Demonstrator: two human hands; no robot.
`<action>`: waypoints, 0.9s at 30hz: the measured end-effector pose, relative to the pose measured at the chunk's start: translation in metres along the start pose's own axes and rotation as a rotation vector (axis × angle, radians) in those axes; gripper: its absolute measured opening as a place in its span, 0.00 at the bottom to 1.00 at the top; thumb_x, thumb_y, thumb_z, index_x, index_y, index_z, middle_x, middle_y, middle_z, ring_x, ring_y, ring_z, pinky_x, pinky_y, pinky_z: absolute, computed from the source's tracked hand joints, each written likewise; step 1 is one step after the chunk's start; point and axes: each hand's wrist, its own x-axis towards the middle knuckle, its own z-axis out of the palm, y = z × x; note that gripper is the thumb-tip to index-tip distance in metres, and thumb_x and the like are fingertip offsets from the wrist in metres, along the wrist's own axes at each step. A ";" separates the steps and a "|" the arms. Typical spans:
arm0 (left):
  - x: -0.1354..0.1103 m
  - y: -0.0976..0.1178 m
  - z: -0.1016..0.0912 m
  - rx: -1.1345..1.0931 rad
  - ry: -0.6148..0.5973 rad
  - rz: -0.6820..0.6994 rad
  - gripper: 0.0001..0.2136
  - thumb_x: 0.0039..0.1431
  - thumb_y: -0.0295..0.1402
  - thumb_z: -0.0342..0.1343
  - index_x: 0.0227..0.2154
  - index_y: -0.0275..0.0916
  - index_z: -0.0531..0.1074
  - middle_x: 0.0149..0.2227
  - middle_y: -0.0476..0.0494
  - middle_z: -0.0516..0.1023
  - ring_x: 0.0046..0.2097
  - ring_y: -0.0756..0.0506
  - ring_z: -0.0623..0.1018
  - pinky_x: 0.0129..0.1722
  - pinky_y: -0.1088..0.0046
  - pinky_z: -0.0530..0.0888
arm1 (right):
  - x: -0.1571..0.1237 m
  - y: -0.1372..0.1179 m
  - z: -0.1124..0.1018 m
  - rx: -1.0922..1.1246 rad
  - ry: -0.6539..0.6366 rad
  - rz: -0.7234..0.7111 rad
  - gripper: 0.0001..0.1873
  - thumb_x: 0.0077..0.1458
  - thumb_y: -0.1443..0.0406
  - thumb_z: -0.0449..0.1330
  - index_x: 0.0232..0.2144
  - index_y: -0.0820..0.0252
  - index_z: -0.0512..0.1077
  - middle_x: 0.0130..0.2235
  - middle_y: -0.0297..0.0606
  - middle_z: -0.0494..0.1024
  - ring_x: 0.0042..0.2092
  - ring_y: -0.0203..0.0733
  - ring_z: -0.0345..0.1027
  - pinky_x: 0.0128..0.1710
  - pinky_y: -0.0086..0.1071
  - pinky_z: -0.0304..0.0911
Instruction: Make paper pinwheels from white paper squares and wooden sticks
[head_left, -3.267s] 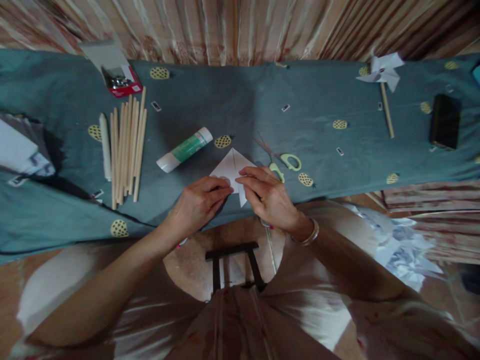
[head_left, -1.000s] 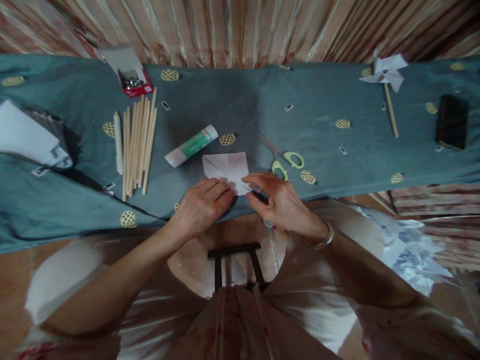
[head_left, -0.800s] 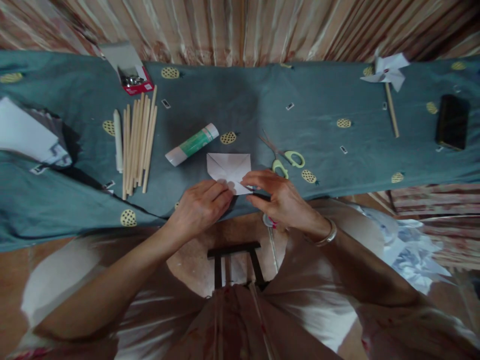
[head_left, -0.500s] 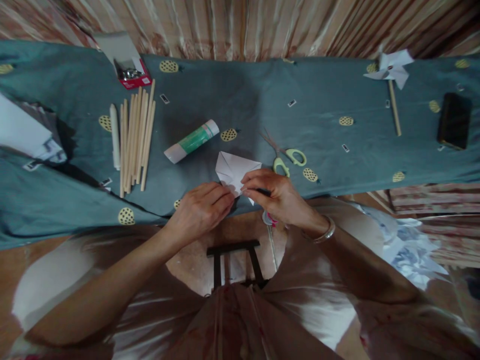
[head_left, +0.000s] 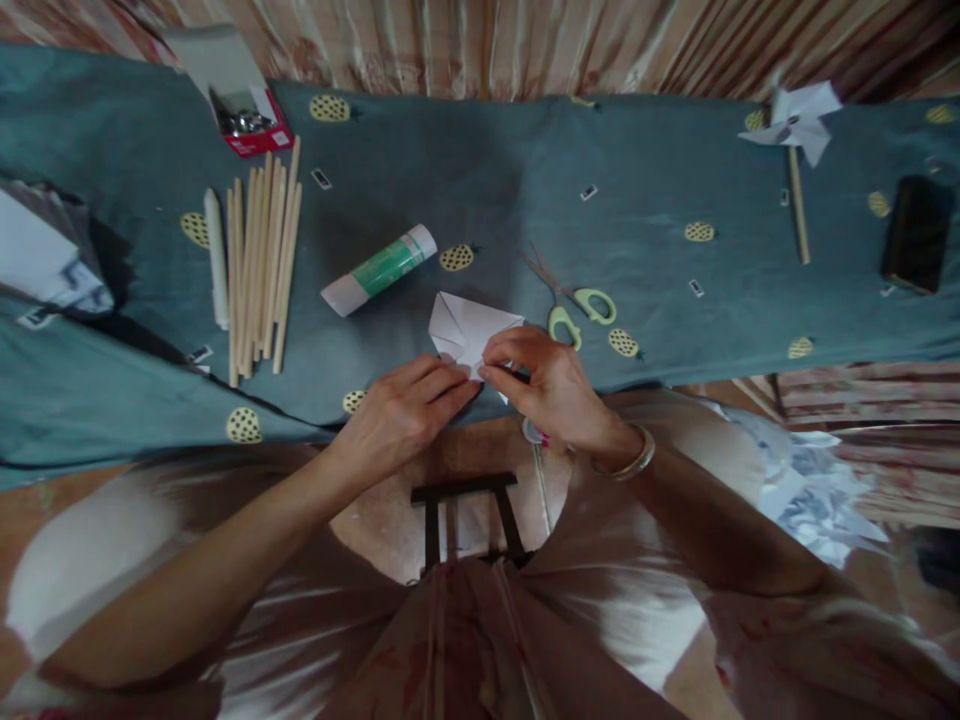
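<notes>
A small piece of folded white paper (head_left: 466, 322) lies at the front edge of the table, with crease lines running toward its near part. My left hand (head_left: 409, 402) presses the near left side of the paper with its fingers together. From the right, my right hand (head_left: 546, 385) pinches the paper between thumb and forefinger; a bracelet circles that wrist. The fingertips of both hands nearly meet, and they hide the near corner. Scissors with light green handles (head_left: 562, 328) lie just beyond my right hand. Behind the paper to the left lies a green and white glue stick (head_left: 386, 268).
Several wooden sticks (head_left: 259, 270) lie at left beside a white candle-like stick (head_left: 216, 260). An opened red box (head_left: 259, 135) holds small metal pieces. A paper stack (head_left: 45, 250) stands far left. At right are a paper pinwheel (head_left: 799, 120), a dark phone (head_left: 916, 235) and crumpled paper (head_left: 814, 490) below.
The view has shifted slightly. My left fingers have slid a little to the right along the paper's near edge, closer to my right fingertips.
</notes>
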 end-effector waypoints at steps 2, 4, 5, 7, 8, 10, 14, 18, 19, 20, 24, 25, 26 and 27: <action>0.001 0.000 0.000 -0.003 0.014 0.001 0.11 0.65 0.23 0.52 0.48 0.35 0.73 0.45 0.38 0.80 0.46 0.42 0.78 0.45 0.64 0.79 | 0.000 0.000 0.001 -0.015 0.005 0.000 0.06 0.58 0.70 0.60 0.28 0.58 0.72 0.33 0.36 0.77 0.39 0.42 0.71 0.44 0.37 0.65; 0.002 -0.001 0.001 -0.007 0.033 0.005 0.10 0.65 0.23 0.52 0.47 0.34 0.73 0.44 0.38 0.80 0.45 0.43 0.78 0.45 0.65 0.79 | 0.000 0.000 0.001 -0.023 0.010 -0.004 0.06 0.58 0.70 0.60 0.28 0.58 0.72 0.33 0.36 0.77 0.39 0.42 0.71 0.44 0.37 0.65; 0.002 -0.001 0.001 -0.009 0.040 0.004 0.10 0.65 0.23 0.52 0.47 0.34 0.73 0.43 0.38 0.80 0.44 0.43 0.78 0.45 0.66 0.79 | 0.000 0.000 0.002 -0.027 0.016 -0.004 0.06 0.57 0.70 0.60 0.28 0.59 0.72 0.33 0.37 0.77 0.39 0.42 0.71 0.44 0.37 0.65; 0.003 -0.001 0.001 -0.017 0.039 -0.006 0.10 0.66 0.24 0.51 0.46 0.34 0.74 0.42 0.38 0.80 0.44 0.44 0.77 0.44 0.66 0.79 | 0.000 0.000 0.002 -0.034 0.026 0.005 0.06 0.57 0.70 0.61 0.28 0.58 0.72 0.32 0.36 0.77 0.38 0.42 0.71 0.44 0.37 0.65; 0.003 -0.001 0.001 -0.023 0.031 -0.013 0.10 0.66 0.24 0.51 0.46 0.34 0.74 0.42 0.39 0.80 0.44 0.44 0.77 0.44 0.66 0.79 | 0.000 0.000 0.002 -0.035 0.032 0.014 0.06 0.57 0.70 0.61 0.28 0.58 0.72 0.32 0.36 0.77 0.38 0.42 0.71 0.44 0.37 0.65; 0.003 -0.001 0.001 -0.029 0.018 -0.026 0.10 0.66 0.24 0.50 0.46 0.35 0.74 0.42 0.39 0.80 0.44 0.43 0.77 0.45 0.66 0.79 | 0.000 0.000 0.002 -0.034 0.034 0.032 0.05 0.56 0.70 0.61 0.28 0.58 0.72 0.33 0.36 0.77 0.39 0.42 0.71 0.44 0.37 0.65; 0.003 -0.002 0.001 -0.039 0.028 -0.027 0.10 0.67 0.25 0.50 0.45 0.34 0.74 0.41 0.40 0.79 0.43 0.44 0.77 0.44 0.67 0.78 | 0.000 0.000 0.001 -0.034 0.027 0.028 0.05 0.56 0.70 0.61 0.29 0.59 0.73 0.33 0.36 0.77 0.39 0.42 0.71 0.43 0.37 0.65; 0.004 -0.002 0.002 -0.049 0.036 -0.035 0.09 0.67 0.25 0.50 0.44 0.34 0.75 0.39 0.41 0.78 0.42 0.44 0.76 0.42 0.69 0.78 | -0.001 0.000 0.002 -0.036 0.041 0.015 0.04 0.56 0.70 0.61 0.29 0.59 0.73 0.33 0.36 0.77 0.39 0.42 0.72 0.43 0.36 0.65; 0.004 -0.002 0.003 -0.052 0.041 -0.038 0.09 0.67 0.25 0.50 0.43 0.34 0.75 0.39 0.41 0.78 0.41 0.45 0.76 0.41 0.69 0.77 | -0.001 0.001 0.002 -0.038 0.043 0.014 0.04 0.56 0.70 0.61 0.29 0.60 0.73 0.33 0.36 0.77 0.39 0.42 0.72 0.43 0.36 0.65; 0.005 -0.002 0.003 -0.059 0.046 -0.041 0.09 0.67 0.26 0.50 0.43 0.34 0.75 0.38 0.41 0.78 0.41 0.45 0.76 0.41 0.69 0.77 | -0.001 0.001 0.002 -0.039 0.046 0.011 0.04 0.56 0.70 0.62 0.29 0.60 0.73 0.33 0.37 0.77 0.39 0.42 0.72 0.43 0.36 0.65; 0.005 -0.002 0.004 -0.093 0.052 -0.058 0.09 0.68 0.26 0.50 0.42 0.33 0.75 0.37 0.41 0.78 0.39 0.45 0.75 0.39 0.69 0.77 | 0.000 0.001 0.003 -0.049 0.047 0.005 0.04 0.56 0.69 0.62 0.29 0.60 0.72 0.33 0.37 0.77 0.39 0.42 0.72 0.43 0.36 0.65; 0.005 -0.002 0.005 -0.100 0.051 -0.060 0.09 0.68 0.26 0.50 0.42 0.33 0.75 0.37 0.41 0.78 0.39 0.45 0.75 0.39 0.69 0.77 | 0.000 0.001 0.003 -0.050 0.048 0.006 0.04 0.56 0.69 0.62 0.29 0.59 0.72 0.33 0.37 0.77 0.39 0.42 0.72 0.44 0.36 0.65; 0.005 -0.002 0.005 -0.104 0.053 -0.060 0.09 0.67 0.26 0.50 0.42 0.33 0.75 0.37 0.41 0.78 0.39 0.45 0.75 0.39 0.69 0.77 | 0.000 0.001 0.003 -0.050 0.047 0.008 0.04 0.57 0.69 0.61 0.29 0.59 0.72 0.33 0.36 0.77 0.39 0.42 0.72 0.44 0.36 0.65; 0.005 -0.002 0.005 -0.106 0.056 -0.059 0.09 0.67 0.26 0.51 0.42 0.32 0.75 0.37 0.41 0.78 0.39 0.45 0.75 0.39 0.69 0.77 | 0.000 0.001 0.003 -0.050 0.047 0.009 0.04 0.57 0.69 0.61 0.29 0.59 0.72 0.33 0.36 0.77 0.39 0.42 0.72 0.44 0.36 0.65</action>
